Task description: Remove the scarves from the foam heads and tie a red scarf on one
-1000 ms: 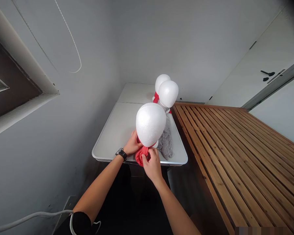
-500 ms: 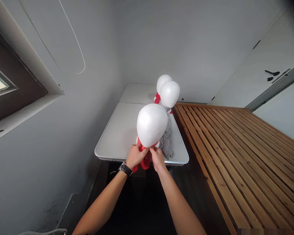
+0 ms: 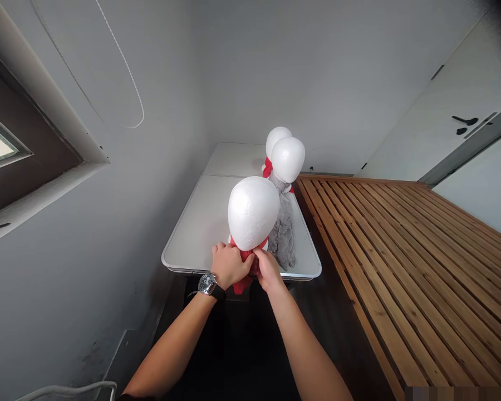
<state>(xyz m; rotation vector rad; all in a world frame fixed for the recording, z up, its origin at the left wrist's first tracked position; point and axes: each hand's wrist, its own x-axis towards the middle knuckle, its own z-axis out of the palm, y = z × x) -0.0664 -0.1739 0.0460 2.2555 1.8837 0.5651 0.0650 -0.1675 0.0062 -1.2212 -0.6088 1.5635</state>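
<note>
White table [image 3: 196, 234] beside slatted wooden bench [image 3: 379, 267], fingers [image 3: 242, 264] seemingly clamped on red cloth [image 3: 242, 286]

Two white foam mannequin heads [image 3: 288, 160] with a crumpled grey cloth [image 3: 284, 236] stand on a white folding table [image 3: 192, 239], beside a slatted wooden bench [image 3: 384, 267] and a white door [image 3: 451, 72].

Round steel wristwatch [image 3: 209, 284], dark dial, black strap, worn on bare left forearm [image 3: 171, 345]; right forearm [image 3: 309, 351] equally bare, left hand [image 3: 230, 265] and right hand [image 3: 269, 272] likewise uncovered.
</note>
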